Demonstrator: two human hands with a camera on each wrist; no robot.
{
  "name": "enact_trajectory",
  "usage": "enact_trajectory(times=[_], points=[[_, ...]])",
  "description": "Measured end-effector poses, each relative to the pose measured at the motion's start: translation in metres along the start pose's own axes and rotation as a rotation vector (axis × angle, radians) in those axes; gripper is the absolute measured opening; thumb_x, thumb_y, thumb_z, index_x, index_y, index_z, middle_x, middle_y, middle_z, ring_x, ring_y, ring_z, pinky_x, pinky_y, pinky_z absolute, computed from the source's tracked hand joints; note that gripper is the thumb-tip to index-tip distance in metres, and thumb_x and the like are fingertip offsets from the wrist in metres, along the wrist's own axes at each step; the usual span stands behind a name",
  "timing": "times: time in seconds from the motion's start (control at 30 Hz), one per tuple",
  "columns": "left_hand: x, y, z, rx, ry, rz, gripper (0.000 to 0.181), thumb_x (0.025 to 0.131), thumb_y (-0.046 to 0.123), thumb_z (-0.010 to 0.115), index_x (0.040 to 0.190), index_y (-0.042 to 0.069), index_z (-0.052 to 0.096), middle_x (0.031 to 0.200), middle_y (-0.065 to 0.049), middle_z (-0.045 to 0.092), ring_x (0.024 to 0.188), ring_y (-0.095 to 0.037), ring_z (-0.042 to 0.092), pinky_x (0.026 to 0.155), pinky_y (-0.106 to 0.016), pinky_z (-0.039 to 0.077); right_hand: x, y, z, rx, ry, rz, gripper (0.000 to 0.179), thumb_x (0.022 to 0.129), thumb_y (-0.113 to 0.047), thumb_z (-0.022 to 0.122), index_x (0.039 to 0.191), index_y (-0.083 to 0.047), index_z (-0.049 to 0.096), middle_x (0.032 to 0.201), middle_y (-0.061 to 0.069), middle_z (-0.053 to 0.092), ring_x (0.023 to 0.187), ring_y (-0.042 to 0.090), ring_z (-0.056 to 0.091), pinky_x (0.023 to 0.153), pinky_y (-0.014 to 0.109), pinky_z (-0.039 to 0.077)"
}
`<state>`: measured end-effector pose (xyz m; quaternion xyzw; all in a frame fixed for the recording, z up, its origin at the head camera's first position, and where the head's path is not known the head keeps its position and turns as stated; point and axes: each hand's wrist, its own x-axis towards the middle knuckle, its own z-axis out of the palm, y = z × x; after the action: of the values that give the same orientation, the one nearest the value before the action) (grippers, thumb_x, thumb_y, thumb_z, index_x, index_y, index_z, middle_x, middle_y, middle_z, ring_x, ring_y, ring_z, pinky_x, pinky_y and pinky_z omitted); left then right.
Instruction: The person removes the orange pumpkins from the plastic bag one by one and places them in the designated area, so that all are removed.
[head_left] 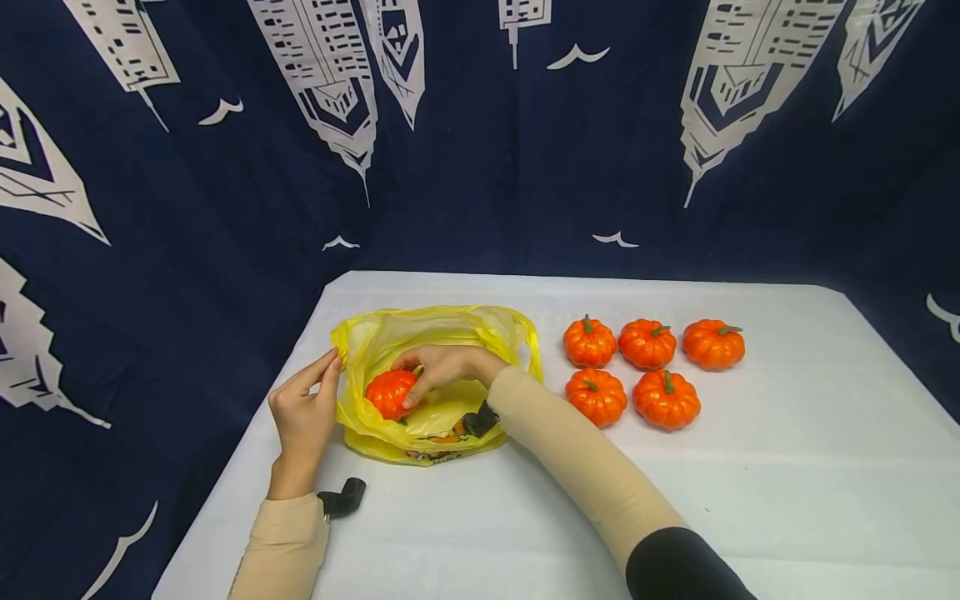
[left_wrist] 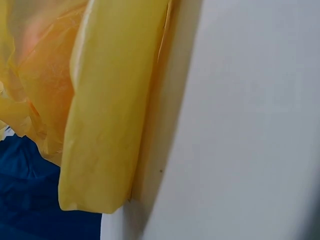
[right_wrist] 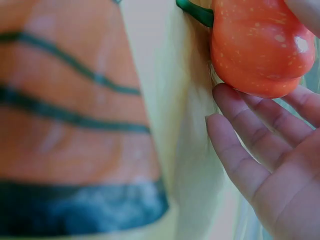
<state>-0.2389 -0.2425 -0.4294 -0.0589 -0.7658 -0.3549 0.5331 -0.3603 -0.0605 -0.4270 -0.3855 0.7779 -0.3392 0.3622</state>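
A yellow plastic bag (head_left: 450,321) lies on the table with its mouth spread open. My left hand (head_left: 303,408) pinches the left edge of that mouth between thumb and fingers. Inside the bag, my right hand (head_left: 442,371) holds a small orange pumpkin (head_left: 388,394) near the left side. Close up in the right wrist view, the thumb and fingers (right_wrist: 250,125) lie on opposite sides of the pumpkin (right_wrist: 262,50), whose green stem points left. The left wrist view shows only the bag's yellow side (left_wrist: 110,110) and the table, without the hand.
Right of the bag stand several more orange pumpkins (head_left: 666,400) with green stems, in two rows. A white cloth covers the table (head_left: 787,483). Behind and to the left hangs a dark blue curtain (head_left: 525,183) printed with white buildings and birds.
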Motion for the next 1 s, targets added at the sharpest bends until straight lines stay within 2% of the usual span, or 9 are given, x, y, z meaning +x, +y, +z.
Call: enact_trajectory(times=[0.43,0.7,1.0], points=[[-0.001,-0.002,0.000,0.000,0.003,-0.003,0.016,0.074,0.009,0.070,0.090,0.005,0.071,0.081,-0.012,0.070,0.062,-0.021,0.063,0.065,-0.001,0.042,-0.002,0.002,0.000,-0.021,0.015,0.006,0.059,0.067,-0.031,0.077,0.118,-0.019,0.049,0.119,-0.004,0.048,0.108,0.012,0.043,0.097,0.028,0.035],[0.000,-0.001,0.000,0.000,0.000,0.006,0.016,0.076,0.009,0.069,0.091,0.005,0.071,0.081,-0.011,0.070,0.061,-0.021,0.063,0.064,-0.001,0.041,-0.007,0.004,-0.004,0.036,0.021,-0.032,0.058,0.066,-0.031,0.077,0.117,-0.021,0.050,0.120,-0.005,0.049,0.109,0.015,0.045,0.095,0.030,0.036],[0.000,-0.002,0.000,0.003,0.001,0.002,0.016,0.075,0.008,0.070,0.090,0.006,0.072,0.080,-0.011,0.070,0.061,-0.018,0.063,0.063,-0.001,0.042,-0.016,0.001,-0.013,0.132,0.033,-0.102,0.061,0.069,-0.026,0.076,0.123,-0.019,0.047,0.122,-0.004,0.049,0.110,0.019,0.049,0.090,0.028,0.043]])
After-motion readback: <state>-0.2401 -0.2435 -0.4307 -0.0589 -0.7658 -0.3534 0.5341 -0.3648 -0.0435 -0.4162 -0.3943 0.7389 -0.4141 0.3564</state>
